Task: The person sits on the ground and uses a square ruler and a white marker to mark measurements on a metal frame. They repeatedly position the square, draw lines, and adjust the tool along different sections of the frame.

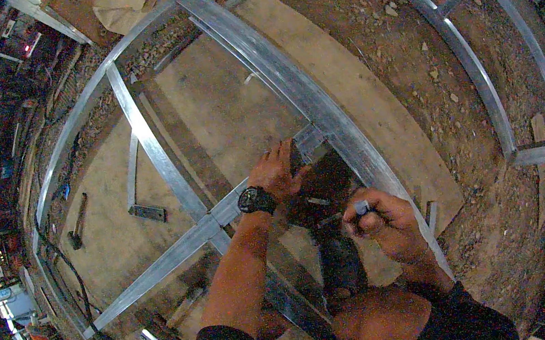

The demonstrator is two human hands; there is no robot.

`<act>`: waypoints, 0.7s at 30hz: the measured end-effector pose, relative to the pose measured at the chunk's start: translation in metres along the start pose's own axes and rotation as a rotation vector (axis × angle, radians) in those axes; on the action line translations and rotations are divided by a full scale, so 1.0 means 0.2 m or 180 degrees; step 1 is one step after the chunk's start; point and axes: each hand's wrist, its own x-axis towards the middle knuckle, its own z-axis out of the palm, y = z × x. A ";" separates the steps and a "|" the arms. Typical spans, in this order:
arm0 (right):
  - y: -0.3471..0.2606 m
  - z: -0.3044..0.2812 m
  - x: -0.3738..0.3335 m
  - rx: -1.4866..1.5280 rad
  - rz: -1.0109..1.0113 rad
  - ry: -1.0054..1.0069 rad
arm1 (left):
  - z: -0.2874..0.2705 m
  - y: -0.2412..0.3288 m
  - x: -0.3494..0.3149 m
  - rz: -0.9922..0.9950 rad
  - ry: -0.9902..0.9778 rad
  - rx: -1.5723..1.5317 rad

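Observation:
A silvery frame of square metal tubes (296, 91) lies before me. My left hand (274, 173), a black watch on its wrist, is over a crossbar (229, 206) near where it meets the long right-hand tube. Its fingers reach over the far side and the thumb lies on the near side. A dark patch shows beside the fingertips; I cannot make out what it is. My right hand (386, 220) is closed, raised just inside the long tube. From its fist pokes the grey, blunt end of a small object (361, 208); the rest is hidden by the fingers.
Brown boards (197, 97) lie under the frame on bare, stony soil (385, 31). A hammer (77, 222) and a short piece of metal tube (148, 214) rest at left, near a black cable (72, 272). Another metal frame (481, 80) stands at right.

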 end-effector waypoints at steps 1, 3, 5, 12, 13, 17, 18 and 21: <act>0.00 0.00 0.00 0.0007 -0.0169 -0.0028 | 0.01 -0.01 0.00 -0.0003 0.0037 -0.0019; -0.08 0.01 -0.02 0.0318 -0.0378 -0.0160 | 0.04 -0.03 0.01 -0.0011 0.0044 0.0018; -0.13 0.02 -0.03 0.0445 -0.0666 -0.0344 | 0.07 -0.06 0.02 -0.0022 -0.0014 0.0132; -0.39 0.11 -0.01 0.0048 -0.2071 -0.1361 | 0.09 -0.07 0.02 0.0050 0.0208 0.0055; -0.43 0.15 0.01 0.0146 -0.2192 -0.1277 | 0.06 -0.04 0.03 0.0013 0.0122 0.0029; -0.48 0.18 0.14 0.0103 -0.2875 -0.1538 | -0.02 0.02 0.04 -0.0032 -0.0060 0.0026; -0.53 0.18 0.15 0.0066 -0.2794 -0.1733 | 0.00 -0.01 0.03 -0.0042 0.0006 0.0039; -0.46 0.23 0.15 0.0258 -0.2913 -0.1465 | 0.07 -0.08 -0.02 -0.0076 0.0155 0.0125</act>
